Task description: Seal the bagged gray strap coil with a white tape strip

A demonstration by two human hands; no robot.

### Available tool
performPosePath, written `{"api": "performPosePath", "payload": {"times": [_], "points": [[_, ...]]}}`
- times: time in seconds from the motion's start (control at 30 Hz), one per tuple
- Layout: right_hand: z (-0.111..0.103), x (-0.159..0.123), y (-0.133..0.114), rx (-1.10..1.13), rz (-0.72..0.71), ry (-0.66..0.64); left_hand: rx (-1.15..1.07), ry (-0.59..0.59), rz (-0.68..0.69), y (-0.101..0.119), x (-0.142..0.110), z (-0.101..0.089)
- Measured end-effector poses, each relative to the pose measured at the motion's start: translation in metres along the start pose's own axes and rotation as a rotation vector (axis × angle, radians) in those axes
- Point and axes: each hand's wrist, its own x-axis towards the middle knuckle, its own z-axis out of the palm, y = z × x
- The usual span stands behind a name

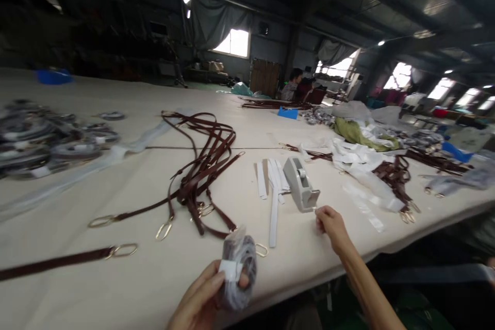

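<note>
My left hand (201, 296) holds a coiled strap wrapped in clear plastic (240, 268), thumb pressing a white paper band against it. My right hand (330, 224) reaches to the front end of a grey tape dispenser (300, 184) and pinches at its tape edge; whether tape is between the fingers I cannot tell. White paper strips (273, 180) lie just left of the dispenser. A tangle of brown leather straps with gold clips (201, 165) lies on the cream table (135, 278) further left.
Wrapped coils are piled at far left (42, 139). White wrappers, green cloth (358, 131) and more brown straps (394, 175) lie to the right. A single strap with a gold ring (69, 260) lies near left. A person (292, 85) sits at the far end.
</note>
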Motion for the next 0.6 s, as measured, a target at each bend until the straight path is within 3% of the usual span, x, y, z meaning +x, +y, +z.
{"api": "performPosePath", "payload": {"times": [0.1,0.2,0.27,0.43,0.6], "points": [[0.007,-0.038,-0.021,0.077,-0.057,-0.250,0.040,0.015,0.056,0.002,-0.006,0.012],[0.022,-0.079,-0.046,0.101,-0.115,-0.661,0.077,0.015,0.061,0.002,-0.009,0.022],[0.037,-0.099,-0.055,0.085,-0.107,-0.806,0.106,0.009,0.080,0.001,-0.011,0.027],[0.064,-0.113,-0.050,0.026,-0.120,-0.872,0.130,0.003,0.114,-0.002,-0.016,0.026],[0.071,-0.111,-0.046,-0.033,-0.137,-0.847,0.140,0.018,0.138,-0.003,-0.019,0.021]]}}
